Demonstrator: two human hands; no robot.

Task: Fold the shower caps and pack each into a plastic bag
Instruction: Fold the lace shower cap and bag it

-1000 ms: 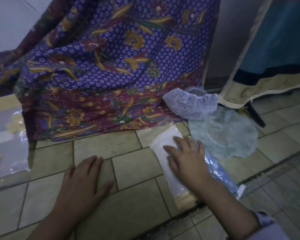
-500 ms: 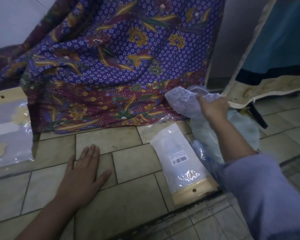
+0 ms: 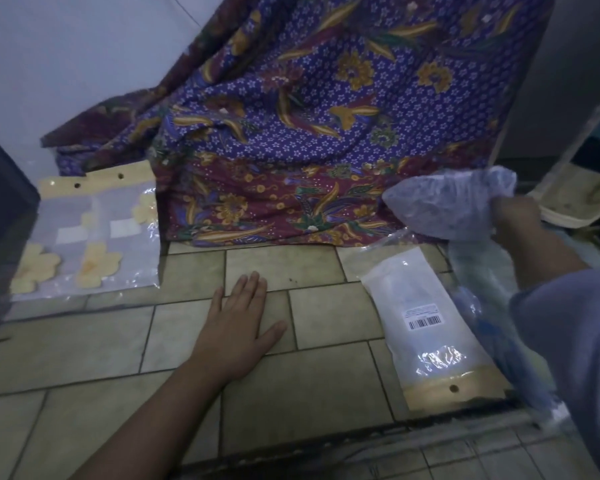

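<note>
Right hand (image 3: pixel 515 220) closed round a bunch of the pale blue shower cap (image 3: pixel 444 202), thin film gathered in the fist. Fingertips are buried in the crumple, so I cannot tell how much of the rim is caught. Cap is lifted off the floor and balloons out on the thumb side of the grip.

Left hand (image 3: pixel 239 320) lies well away across the body from the grip, spread flat, palm down on the floor tiles (image 3: pixel 312 393), holding nothing.

Just below the grip, partly under the forearm: a second cap (image 3: pixel 478 268), greenish, lying loose. Beside it, toward the left hand, is a packed bag (image 3: pixel 420 327) with barcode label and cream header. Flat printed bags (image 3: pixel 94 237) lie far off on the opposite side, past the left hand. Batik cloth (image 3: pixel 309 116) hangs behind, close to the held cap.

Risks, as I judge them:
- One-handed bunch grip; slick film could slide out, or the cap come away crumpled and hard to fold flat.
- Second cap may cling to the held one or to the sleeve (image 3: pixel 568 334) and be dragged along.
- Forearm sweeping back could shove the packed bag.
- Empty bags sit far from the grip, so a long reach across is needed.
- Dim light makes edges of clear film hard to find.
</note>
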